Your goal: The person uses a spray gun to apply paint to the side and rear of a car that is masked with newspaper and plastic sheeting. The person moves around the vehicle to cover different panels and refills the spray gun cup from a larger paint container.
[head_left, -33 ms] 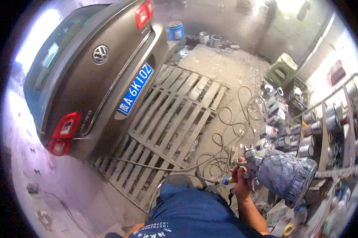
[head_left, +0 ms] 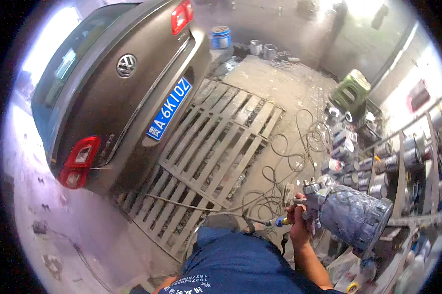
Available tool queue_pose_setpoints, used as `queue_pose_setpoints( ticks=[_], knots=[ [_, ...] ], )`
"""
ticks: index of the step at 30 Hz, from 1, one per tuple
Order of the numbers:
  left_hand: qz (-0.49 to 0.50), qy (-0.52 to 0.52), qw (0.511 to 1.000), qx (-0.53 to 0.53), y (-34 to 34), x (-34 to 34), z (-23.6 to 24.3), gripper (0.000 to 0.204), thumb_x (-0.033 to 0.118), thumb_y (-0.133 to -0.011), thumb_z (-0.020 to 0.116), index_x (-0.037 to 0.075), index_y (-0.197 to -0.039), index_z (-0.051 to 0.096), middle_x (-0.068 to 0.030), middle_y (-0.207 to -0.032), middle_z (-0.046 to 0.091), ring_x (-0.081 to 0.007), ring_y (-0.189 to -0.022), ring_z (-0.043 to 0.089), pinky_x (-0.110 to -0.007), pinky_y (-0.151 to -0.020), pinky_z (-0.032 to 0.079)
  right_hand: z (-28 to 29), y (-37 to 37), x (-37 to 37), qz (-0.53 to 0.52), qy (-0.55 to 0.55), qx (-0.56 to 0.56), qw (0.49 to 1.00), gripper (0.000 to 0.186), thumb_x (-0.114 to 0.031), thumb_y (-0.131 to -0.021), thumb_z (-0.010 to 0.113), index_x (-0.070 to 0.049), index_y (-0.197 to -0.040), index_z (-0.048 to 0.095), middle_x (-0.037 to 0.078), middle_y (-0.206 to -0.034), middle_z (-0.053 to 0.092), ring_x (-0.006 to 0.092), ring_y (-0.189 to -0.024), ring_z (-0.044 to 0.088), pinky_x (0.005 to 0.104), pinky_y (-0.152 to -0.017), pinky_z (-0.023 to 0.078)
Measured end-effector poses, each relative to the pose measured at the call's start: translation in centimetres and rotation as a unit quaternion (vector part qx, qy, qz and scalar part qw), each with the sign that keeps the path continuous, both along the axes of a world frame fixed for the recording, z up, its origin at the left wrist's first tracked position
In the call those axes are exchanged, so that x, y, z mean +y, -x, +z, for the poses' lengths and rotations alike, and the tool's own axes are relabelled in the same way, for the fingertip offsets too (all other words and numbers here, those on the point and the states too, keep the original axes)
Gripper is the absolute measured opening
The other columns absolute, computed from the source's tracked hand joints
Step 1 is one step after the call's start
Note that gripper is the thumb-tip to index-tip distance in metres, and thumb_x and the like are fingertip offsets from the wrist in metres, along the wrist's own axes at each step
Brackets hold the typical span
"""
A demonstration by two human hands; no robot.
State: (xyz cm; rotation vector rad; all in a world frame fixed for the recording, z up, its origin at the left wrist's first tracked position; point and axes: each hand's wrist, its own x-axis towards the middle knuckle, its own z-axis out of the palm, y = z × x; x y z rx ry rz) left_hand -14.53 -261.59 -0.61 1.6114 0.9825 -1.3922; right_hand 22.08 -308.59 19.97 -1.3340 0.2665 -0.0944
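Note:
My right hand (head_left: 298,225) is closed round the grip of a spray gun (head_left: 315,198), which is held to the right of my body. The gun's large cup (head_left: 355,213), grey and crusted with paint, points away to the right. At the gun's lower end, a blue and yellow coupling (head_left: 281,221) joins it to an air hose (head_left: 206,209) that runs over the floor. My left hand is out of view; only a bit of the left arm (head_left: 167,282) shows at the lower edge.
A brown car (head_left: 128,103) stands rear end toward me on the left. Slatted grating (head_left: 216,142) covers the floor beside it. Hose coils (head_left: 284,157) lie near a rack (head_left: 402,171) of paint cans. Further off are a green stool (head_left: 350,93) and a blue bucket (head_left: 221,37).
The view has shifted very slightly, so the car and the rack sit a little further right. The spray gun stays in my right hand.

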Motion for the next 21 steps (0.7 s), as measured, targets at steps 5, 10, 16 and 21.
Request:
queue_pose_setpoints(
  ticks=[5, 10, 16, 21],
  knots=[
    [0.044, -0.017, 0.999, 0.000, -1.6, -7.5, 1.0, 0.017, 0.019, -0.078, 0.055, 0.004, -0.084, 0.061, -0.0100, -0.072, 0.061, -0.0190, -0.061, 0.059, -0.035, -0.053, 0.047, -0.1, -7.1, -3.8, -0.010, -0.047, -0.018, 0.999, 0.035, -0.030, -0.088, 0.052, -0.007, -0.114, 0.049, 0.000, -0.071, 0.053, 0.0045, -0.059, 0.046, 0.0177, -0.051, 0.035],
    [0.019, -0.018, 1.000, 0.002, -10.2, -11.0, -0.9, 0.017, 0.018, -0.078, 0.055, 0.004, -0.085, 0.061, -0.0102, -0.072, 0.061, -0.0190, -0.061, 0.059, -0.035, -0.053, 0.047, -1.1, -14.0, -8.1, -0.047, -0.042, -0.022, 0.998, 0.037, -0.030, -0.087, 0.054, -0.007, -0.115, 0.048, -0.001, -0.070, 0.051, 0.0054, -0.060, 0.048, 0.0180, -0.052, 0.036],
    [-0.086, -0.013, 0.996, -0.022, -31.3, -11.4, -6.8, 0.016, 0.016, -0.078, 0.054, 0.004, -0.086, 0.060, -0.0103, -0.072, 0.061, -0.0190, -0.061, 0.059, -0.035, -0.053, 0.047, -1.4, -24.1, -15.8, -0.148, 0.044, -0.012, 0.988, 0.050, -0.037, -0.083, 0.059, -0.003, -0.117, 0.046, 0.001, -0.083, 0.058, 0.0087, -0.065, 0.052, 0.0207, -0.058, 0.041],
    [-0.207, -0.044, 0.972, -0.107, -56.0, -15.0, -6.6, 0.016, 0.015, -0.078, 0.054, 0.004, -0.086, 0.060, -0.0104, -0.072, 0.061, -0.0190, -0.061, 0.059, -0.035, -0.053, 0.047, -0.8, -32.9, -22.1, -0.333, 0.024, -0.074, 0.940, 0.038, -0.028, -0.087, 0.054, -0.002, -0.115, 0.048, 0.003, -0.072, 0.056, 0.0084, -0.059, 0.051, 0.0197, -0.052, 0.041]
  ],
)
